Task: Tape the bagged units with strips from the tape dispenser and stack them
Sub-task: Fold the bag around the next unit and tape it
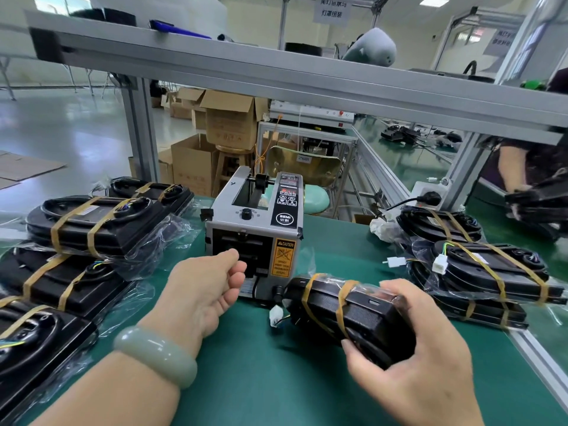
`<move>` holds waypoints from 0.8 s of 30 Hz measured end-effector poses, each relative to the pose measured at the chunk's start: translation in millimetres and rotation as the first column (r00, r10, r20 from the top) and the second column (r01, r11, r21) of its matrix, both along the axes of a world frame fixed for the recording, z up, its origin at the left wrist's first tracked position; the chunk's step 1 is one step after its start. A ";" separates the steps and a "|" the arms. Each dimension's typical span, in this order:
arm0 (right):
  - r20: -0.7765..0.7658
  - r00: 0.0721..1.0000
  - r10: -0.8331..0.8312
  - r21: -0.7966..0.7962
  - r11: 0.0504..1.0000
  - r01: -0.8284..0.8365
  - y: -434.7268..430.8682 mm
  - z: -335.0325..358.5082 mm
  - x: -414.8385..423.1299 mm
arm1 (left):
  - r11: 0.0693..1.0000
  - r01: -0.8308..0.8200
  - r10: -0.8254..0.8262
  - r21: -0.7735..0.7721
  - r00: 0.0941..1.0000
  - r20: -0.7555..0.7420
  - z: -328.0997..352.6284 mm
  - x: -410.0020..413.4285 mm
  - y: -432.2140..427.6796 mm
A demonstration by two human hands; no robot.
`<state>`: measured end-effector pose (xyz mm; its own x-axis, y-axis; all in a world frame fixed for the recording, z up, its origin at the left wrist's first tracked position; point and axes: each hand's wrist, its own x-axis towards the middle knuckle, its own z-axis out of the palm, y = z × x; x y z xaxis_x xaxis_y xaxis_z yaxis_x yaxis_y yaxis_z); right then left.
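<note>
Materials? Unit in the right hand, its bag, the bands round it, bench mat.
Bagged unit in the right hand: black, fine-textured matte shell, probably moulded plastic.
Bag: clear glossy film; crinkles and glare.
Tape bands: tan, slightly glossy, likely plastic packing tape.
Bench mat: green, smooth matte; rubber or vinyl, unclear.

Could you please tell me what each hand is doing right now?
Left hand: curled at the tape dispenser outlet; a pinched strip cannot be told.
Right hand: grips a bagged unit.

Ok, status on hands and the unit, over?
Right hand grips bagged unit, two strips on. Left hand at tape dispenser outlet, pinch unclear. Nothing blocking.
</note>
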<state>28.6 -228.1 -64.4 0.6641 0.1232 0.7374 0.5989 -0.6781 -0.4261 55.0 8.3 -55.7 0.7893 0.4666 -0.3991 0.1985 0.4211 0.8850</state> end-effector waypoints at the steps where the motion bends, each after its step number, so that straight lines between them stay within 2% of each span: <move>1: 0.000 1.000 0.007 0.000 1.000 -0.007 1.1 -0.2 -0.5 | 1.000 -0.015 0.015 -0.001 1.000 0.003 0.6 1.8 -0.1; 15: 0.044 0.998 0.051 -0.036 0.998 -0.050 6.4 -1.5 -4.1 | 0.966 -0.215 0.216 0.140 0.976 0.009 -1.4 16.5 -7.9; 24: 0.033 0.998 0.044 -0.016 0.999 -0.044 6.6 0.3 -4.2 | 0.994 -0.087 0.088 0.062 0.996 -0.014 -2.0 11.0 -6.4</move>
